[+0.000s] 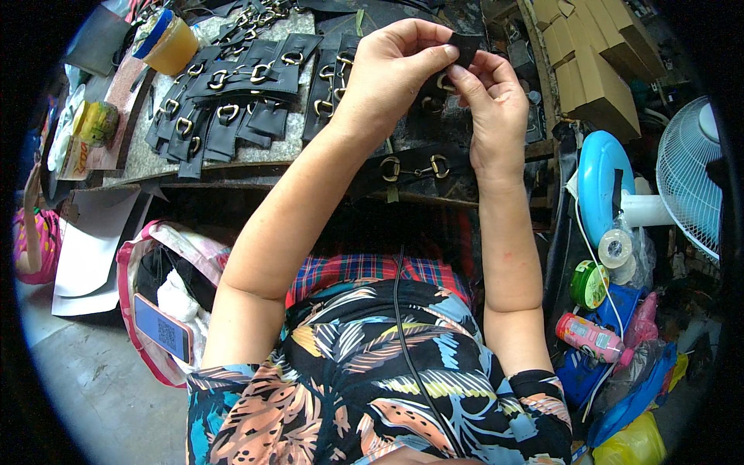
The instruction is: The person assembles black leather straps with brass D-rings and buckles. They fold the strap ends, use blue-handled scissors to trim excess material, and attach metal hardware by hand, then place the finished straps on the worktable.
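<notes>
Head view: both hands (394,66) (497,105) pinch a black strip (466,48) well inside the workbench's (288,147) front edge.

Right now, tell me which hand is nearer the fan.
Right. The right hand is up and to the left of the fan; the left hand is farther left, beyond the right one.
</notes>
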